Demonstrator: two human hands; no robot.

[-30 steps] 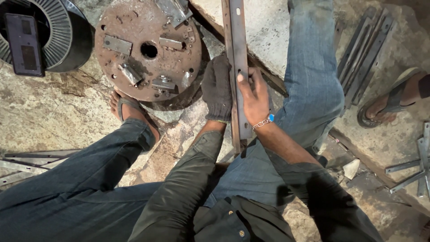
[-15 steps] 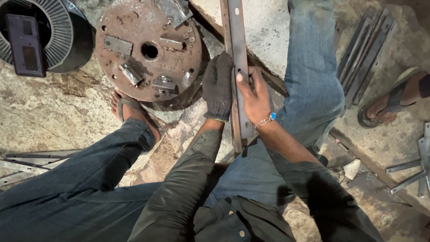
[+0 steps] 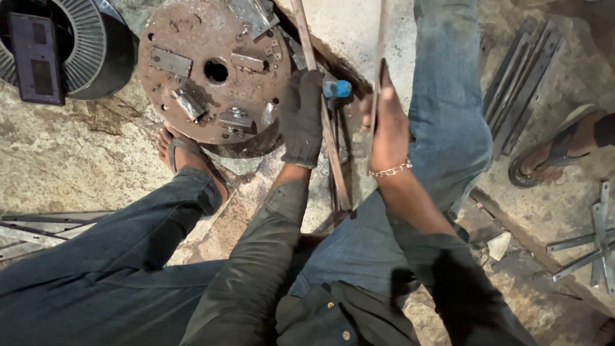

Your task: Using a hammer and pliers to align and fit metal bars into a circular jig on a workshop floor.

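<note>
My left hand (image 3: pixel 302 118) wears a dark glove and grips a long flat metal strip (image 3: pixel 334 168) that runs from the top of the view down towards my lap. My bare right hand (image 3: pixel 387 128), with a chain bracelet at the wrist, holds a second thin metal strip (image 3: pixel 380 45), seen edge-on. A gap separates the two strips. In that gap, on the ground, lies a blue hammer head (image 3: pixel 337 88). I sit with both legs in jeans spread around this spot.
A rusty round plate (image 3: pixel 214 70) with welded tabs lies just left of my gloved hand, my sandalled foot (image 3: pixel 186 154) against it. A wire spool (image 3: pixel 77 45) sits top left. Flat bars (image 3: pixel 519 77) lie at right beside another person's sandalled foot (image 3: pixel 557 150). More strips (image 3: pixel 592 240) lie far right.
Both hands held what looked like one flat bar together. Now it is two strips, one in each hand, pulled apart sideways, and the blue hammer head shows between them.
</note>
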